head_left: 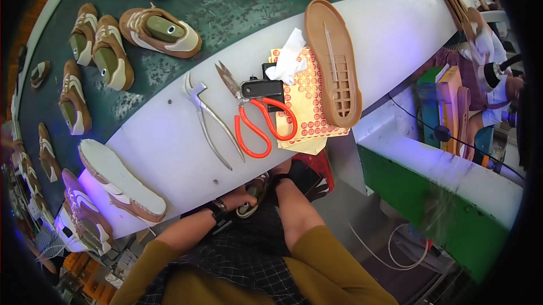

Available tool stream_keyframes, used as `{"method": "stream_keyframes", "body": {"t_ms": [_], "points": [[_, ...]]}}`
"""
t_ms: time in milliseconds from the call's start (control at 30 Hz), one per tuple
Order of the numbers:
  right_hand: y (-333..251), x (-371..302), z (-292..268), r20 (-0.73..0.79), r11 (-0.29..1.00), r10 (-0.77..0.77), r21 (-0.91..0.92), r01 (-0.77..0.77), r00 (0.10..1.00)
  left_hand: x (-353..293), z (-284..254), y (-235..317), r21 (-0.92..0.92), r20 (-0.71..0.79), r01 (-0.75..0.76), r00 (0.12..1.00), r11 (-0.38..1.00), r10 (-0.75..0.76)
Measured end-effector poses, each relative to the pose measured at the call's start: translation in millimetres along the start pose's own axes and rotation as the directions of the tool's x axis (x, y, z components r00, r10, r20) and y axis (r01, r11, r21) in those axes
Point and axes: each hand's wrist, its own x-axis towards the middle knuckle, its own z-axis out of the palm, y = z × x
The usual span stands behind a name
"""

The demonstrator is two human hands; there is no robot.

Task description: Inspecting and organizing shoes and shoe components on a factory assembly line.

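The brown-and-white sneaker point(253, 196) sits low over the lap, just below the near edge of the white counter point(164, 146). The left hand point(238, 197) is clamped around its opening; the right hand point(281, 170) is at the sneaker's two o'clock, but its fingers are half hidden, so I can't tell whether they grip or merely rest.

From the sneaker, red-handled scissors point(257, 107) lie at twelve o'clock, metal pincers point(212, 115) at eleven, and a brown outsole point(336, 73) at one, overlapping yellow sticker sheets point(308, 98).

Raising the sneaker straight up could scuff its upper on the counter edge. The sheets reach that edge, so a brushing forearm might drag them off, taking scissors and outsole along; the scissor blades lie parted, a cutting risk for a careless reach.

For labels, the sheets carry rows of round red stickers, their print too small to make out
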Motion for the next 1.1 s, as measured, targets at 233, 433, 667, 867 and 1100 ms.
{"method": "stream_keyframes", "body": {"t_ms": [233, 433, 667, 867, 1100], "points": [[7, -13, 20, 0.100, 0.885, 0.260, 0.373, -0.279, 0.960, -4, 2, -8, -0.089, 0.014, 0.099, 0.995, 0.991, -0.098], [54, -16, 41, 0.200, 0.267, 0.373, 0.912, -0.311, 0.906, 9, 14, -29, 0.029, 0.087, 0.137, 0.986, 0.990, -0.139], [26, -2, 30, 0.281, 0.023, 0.450, 0.945, -0.325, 0.848, 6, 7, -29, 0.089, 0.020, 0.091, 0.995, 0.992, -0.093], [27, 1, -45, 0.092, 0.978, 0.103, -0.190, -0.085, 0.990, 21, 47, -29, -0.257, -0.078, -0.203, 0.979, 0.945, 0.189], [3, -61, -94, 0.397, 0.618, 0.457, 0.503, -0.605, 0.796, -81, 13, -2, -0.403, 0.312, 0.025, 0.944, 0.915, 0.112]]}}
